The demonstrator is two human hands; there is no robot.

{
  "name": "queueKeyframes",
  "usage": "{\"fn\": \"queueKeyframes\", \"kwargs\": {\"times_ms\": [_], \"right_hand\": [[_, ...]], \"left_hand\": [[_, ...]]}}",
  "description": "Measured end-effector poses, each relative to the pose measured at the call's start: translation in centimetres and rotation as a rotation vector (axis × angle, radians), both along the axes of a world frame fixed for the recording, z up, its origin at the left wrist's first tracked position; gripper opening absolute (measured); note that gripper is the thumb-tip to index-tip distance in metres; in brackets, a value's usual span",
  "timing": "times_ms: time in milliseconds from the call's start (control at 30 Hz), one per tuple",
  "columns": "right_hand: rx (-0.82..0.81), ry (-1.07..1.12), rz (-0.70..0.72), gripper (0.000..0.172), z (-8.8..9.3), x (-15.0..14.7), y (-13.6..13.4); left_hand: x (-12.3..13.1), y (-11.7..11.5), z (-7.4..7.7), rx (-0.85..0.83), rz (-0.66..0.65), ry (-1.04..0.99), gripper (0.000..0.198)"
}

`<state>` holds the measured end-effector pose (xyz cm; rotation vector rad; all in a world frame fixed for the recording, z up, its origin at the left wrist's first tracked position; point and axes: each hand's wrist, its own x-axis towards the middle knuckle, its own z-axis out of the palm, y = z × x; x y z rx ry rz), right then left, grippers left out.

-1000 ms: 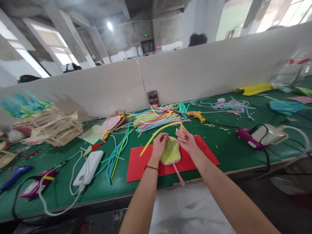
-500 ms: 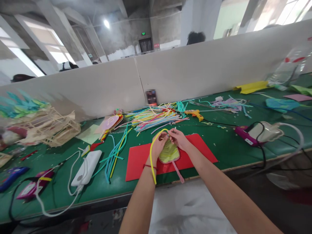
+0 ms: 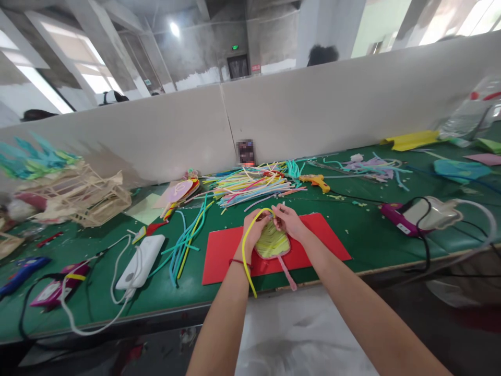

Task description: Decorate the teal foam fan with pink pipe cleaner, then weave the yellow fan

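Observation:
On a red folder-like sheet point(image 3: 221, 261) lies a small fan-shaped piece point(image 3: 272, 243), striped yellow-green with a pink edging and a pink fuzzy handle point(image 3: 287, 274) that points toward me. At its top edge my left hand point(image 3: 256, 227) closes its fingers on the piece. My right hand point(image 3: 288, 220) pinches right beside it, at the end of a yellow pipe cleaner point(image 3: 243, 245). That pipe cleaner arches over my left hand and hangs down past the wrist. My fingers hide the exact spot where its end meets the fan-shaped piece.
Behind my hands spreads a pile of coloured pipe cleaners point(image 3: 250, 187), with an orange glue gun point(image 3: 316, 181) beside it. More strands point(image 3: 188, 245) and a white power bank point(image 3: 141, 261) lie left. A wooden-stick model point(image 3: 90, 193) stands far left, a purple-and-white device point(image 3: 403, 219) right.
The camera view has shifted slightly. Both hands stay at the top of the fan-shaped piece, and the hanging end of the yellow pipe cleaner has swung a little to the right.

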<state>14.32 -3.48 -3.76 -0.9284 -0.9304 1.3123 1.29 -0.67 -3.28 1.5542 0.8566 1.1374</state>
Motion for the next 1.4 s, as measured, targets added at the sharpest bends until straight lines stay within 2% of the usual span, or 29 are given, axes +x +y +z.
{"fn": "queueKeyframes", "kwargs": {"times_ms": [433,800,1133,1400], "right_hand": [[0.037,-0.114,-0.062,0.043,-0.6,0.2,0.1],[0.109,-0.258,-0.082,0.041,0.5,-0.2,-0.5],[0.117,-0.23,-0.04,0.042,0.1,-0.1,-0.3],[0.093,-0.167,0.003,0.046,-0.5,0.1,0.1]], "left_hand": [[-0.2,-0.2,0.3,0.025,-0.019,0.04,0.02],[-0.1,-0.1,0.1,0.062,-0.013,-0.006,0.021],[0.0,-0.1,-0.2,0.048,-0.001,-0.025,0.018],[-0.3,0.1,0.0,0.022,-0.047,-0.009,0.022]]}}
